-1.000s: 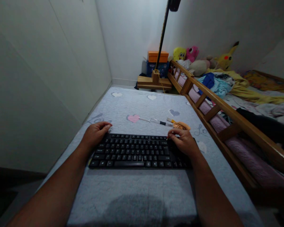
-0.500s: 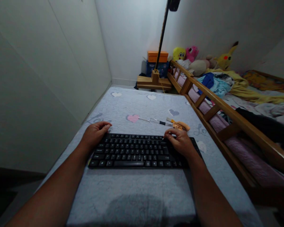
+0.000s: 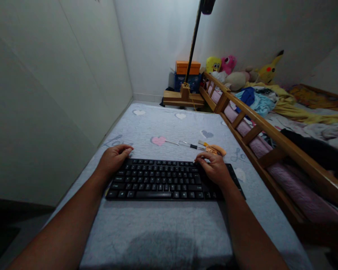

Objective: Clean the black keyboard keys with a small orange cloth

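Observation:
A black keyboard lies flat on the pale blue covered table. My left hand rests at its upper left corner, thumb and fingertips drawn together with nothing showing between them. Over the right part of the keyboard is my right hand, its fingers curled in a pinch by the top row. A tiny pale spot shows at those fingertips; I cannot tell whether it is a nail or an object. The wrist and forearm hide part of the number keys.
Behind the keyboard lie a thin metal tool with a black grip, a small brush and an orange cloth. A wooden bed rail runs along the right, a pale wall on the left. A wooden stand is beyond the table.

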### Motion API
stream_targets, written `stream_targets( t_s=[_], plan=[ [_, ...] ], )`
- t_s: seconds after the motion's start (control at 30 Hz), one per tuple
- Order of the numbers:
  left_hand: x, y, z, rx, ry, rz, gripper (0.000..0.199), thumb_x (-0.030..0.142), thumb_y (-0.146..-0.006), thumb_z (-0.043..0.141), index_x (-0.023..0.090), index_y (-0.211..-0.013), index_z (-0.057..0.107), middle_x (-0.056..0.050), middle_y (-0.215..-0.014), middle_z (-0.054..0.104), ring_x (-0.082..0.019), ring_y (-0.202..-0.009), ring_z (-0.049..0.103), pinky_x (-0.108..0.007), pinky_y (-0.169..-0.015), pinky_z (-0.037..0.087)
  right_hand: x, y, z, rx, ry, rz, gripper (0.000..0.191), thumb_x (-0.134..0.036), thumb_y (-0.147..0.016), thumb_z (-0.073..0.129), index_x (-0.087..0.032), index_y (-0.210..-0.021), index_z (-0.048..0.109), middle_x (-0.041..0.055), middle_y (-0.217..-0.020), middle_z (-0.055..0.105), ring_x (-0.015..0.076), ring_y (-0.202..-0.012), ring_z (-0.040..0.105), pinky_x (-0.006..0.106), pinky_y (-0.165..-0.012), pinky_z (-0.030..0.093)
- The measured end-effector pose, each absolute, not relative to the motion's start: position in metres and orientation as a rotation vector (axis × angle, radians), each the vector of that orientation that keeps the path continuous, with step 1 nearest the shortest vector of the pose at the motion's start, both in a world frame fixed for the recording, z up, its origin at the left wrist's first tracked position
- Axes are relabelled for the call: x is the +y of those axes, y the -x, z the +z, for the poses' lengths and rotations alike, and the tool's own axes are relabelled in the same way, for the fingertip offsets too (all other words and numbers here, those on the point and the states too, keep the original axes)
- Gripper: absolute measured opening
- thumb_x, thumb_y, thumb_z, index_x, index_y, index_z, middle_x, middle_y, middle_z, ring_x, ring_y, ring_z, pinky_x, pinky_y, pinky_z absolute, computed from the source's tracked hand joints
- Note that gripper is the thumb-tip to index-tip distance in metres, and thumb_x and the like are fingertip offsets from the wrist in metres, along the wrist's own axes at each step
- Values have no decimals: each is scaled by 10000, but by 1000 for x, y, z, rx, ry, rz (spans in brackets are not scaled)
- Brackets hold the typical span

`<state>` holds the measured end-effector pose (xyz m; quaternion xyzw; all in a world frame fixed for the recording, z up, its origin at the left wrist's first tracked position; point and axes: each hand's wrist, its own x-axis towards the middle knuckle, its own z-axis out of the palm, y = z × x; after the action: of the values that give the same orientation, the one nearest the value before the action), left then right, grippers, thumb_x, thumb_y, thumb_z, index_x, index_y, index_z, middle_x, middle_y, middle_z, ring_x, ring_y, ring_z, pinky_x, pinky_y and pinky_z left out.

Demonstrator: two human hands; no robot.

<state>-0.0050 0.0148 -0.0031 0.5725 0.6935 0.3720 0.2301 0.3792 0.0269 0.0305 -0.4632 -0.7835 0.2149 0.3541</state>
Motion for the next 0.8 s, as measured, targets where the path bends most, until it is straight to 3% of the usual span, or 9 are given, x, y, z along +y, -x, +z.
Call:
stream_targets(
  t_s=[0.8],
  plan=[
    [14,2,0,1905,-1550,1028,406,530,-735,593,198,-893,765,-46,-861,774,-270,-831,683,-365,-827,529,26,-366,27,-2053,1167,578,166,-181,-877,561,-224,-795,699,34,-822,758,209,-816,693,341,-802,495]
  ],
)
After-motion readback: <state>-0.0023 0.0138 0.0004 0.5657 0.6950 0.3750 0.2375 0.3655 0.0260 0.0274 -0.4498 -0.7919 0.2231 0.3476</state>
